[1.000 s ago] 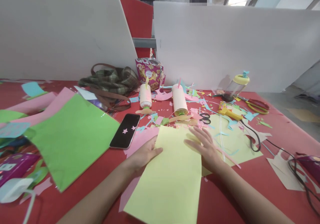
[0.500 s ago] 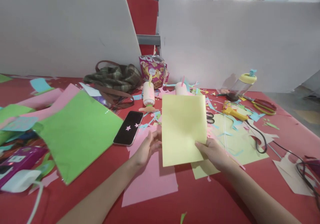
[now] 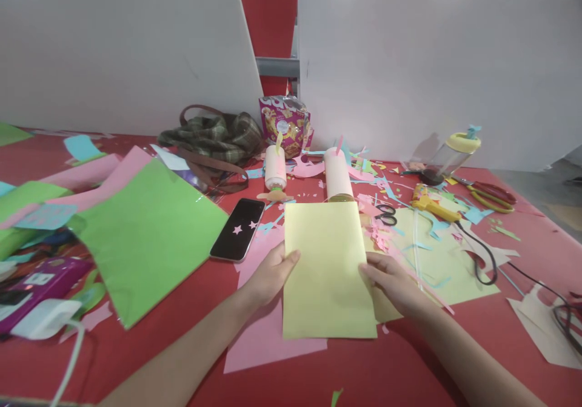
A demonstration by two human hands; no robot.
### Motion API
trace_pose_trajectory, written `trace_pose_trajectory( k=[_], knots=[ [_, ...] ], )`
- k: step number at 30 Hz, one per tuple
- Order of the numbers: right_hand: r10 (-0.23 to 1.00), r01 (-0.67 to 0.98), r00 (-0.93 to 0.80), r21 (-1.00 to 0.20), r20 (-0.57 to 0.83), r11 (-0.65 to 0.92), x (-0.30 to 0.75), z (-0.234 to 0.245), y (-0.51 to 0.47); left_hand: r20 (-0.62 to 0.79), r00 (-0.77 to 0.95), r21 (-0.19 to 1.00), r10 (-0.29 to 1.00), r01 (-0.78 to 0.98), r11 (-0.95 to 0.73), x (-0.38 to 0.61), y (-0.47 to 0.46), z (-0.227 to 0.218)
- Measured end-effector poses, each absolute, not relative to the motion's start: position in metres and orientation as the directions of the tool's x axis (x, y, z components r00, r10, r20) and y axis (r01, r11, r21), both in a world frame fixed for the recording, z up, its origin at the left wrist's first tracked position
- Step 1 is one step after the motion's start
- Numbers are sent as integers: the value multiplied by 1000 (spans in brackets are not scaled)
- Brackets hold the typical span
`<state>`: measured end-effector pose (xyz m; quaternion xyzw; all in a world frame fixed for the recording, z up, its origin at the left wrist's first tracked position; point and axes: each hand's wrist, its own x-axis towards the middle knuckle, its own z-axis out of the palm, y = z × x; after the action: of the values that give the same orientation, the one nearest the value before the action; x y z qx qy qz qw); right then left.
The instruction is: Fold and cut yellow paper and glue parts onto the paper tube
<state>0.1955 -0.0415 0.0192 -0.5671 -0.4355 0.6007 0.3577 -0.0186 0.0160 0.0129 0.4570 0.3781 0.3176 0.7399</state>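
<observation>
A pale yellow sheet of paper (image 3: 325,267) lies folded in front of me over a pink sheet (image 3: 268,340) on the red table (image 3: 409,364). My left hand (image 3: 268,276) pinches its left edge, thumb on top. On the right edge, my right hand (image 3: 393,282) grips it the same way. Just beyond the sheet stand two paper-wrapped rolls (image 3: 337,175), and a black phone (image 3: 238,229) lies to the left.
A large green sheet (image 3: 145,237) and pink sheets cover the left. Small black scissors (image 3: 386,214), a yellow glue gun (image 3: 430,205) with its black cord, red scissors (image 3: 493,193), a bottle (image 3: 448,155) and paper scraps lie at the right. A plaid bag (image 3: 211,140) and snack packet (image 3: 284,122) sit by white partitions.
The yellow sheet was flat under my hands, then lifted upright, and now is lowered back toward the table as a narrower piece, held at both side edges.
</observation>
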Motion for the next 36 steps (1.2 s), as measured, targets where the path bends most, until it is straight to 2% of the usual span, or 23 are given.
trace_pose_trajectory(
  k=[2,5,13,16,22,30,36],
  knots=[
    [919,92,-70,-919,-389,-382,196,20,-41,-302,488,913,819,-99,396,-18,16,12],
    [912,64,-121,-920,-393,-388,196,21,-41,-342,459,897,820,-102,431,-18,17,12],
    [907,-104,-281,-929,-314,-354,195,21,-41,-344,561,831,753,-190,522,-18,17,15],
    [892,-100,-311,-922,-328,-374,195,19,-41,-345,598,826,723,-173,537,-18,16,14],
    [863,-15,-242,-888,-443,-460,196,15,-41,-370,582,846,724,-110,521,-20,18,11],
    [891,31,-22,-891,-453,-453,199,6,-39,-337,545,885,768,-94,455,-24,28,10],
    [902,-47,-108,-904,-419,-425,197,15,-38,-351,604,881,715,-44,470,-22,23,11]
  ],
)
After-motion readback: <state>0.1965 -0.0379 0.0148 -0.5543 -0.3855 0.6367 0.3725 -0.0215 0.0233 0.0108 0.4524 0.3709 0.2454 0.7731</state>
